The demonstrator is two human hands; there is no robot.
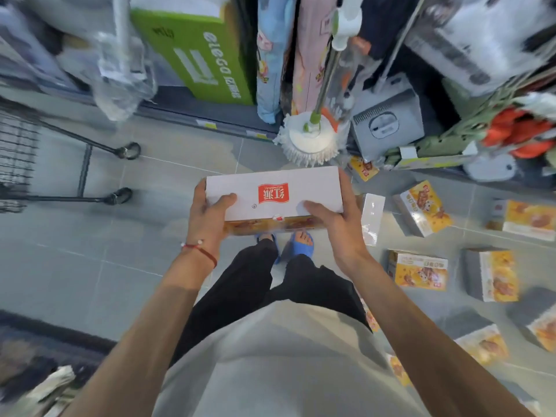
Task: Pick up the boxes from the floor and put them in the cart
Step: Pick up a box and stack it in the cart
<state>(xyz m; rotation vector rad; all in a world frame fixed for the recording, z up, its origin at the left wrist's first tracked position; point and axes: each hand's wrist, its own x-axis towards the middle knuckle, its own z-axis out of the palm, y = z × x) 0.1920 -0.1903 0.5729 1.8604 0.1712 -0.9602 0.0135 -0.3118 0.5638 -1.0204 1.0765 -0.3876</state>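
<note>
I hold a white box [272, 188] with a red logo on top and orange sides, level in front of me above my feet. My left hand [209, 212] grips its left end, thumb on the top face. My right hand [337, 219] grips its right end, thumb on top, fingers along the far side. The wire cart [18, 152] stands at the left edge, its black frame and wheels on the floor. Several more orange and white boxes [421, 270] lie scattered on the grey tiles to my right.
Store shelving runs across the far side with a green carton [207, 55], rolled mats, a mop [313, 139] and a grey appliance box [388, 121]. A dark mat [36, 350] lies at the lower left. Bare tiles stretch between me and the cart.
</note>
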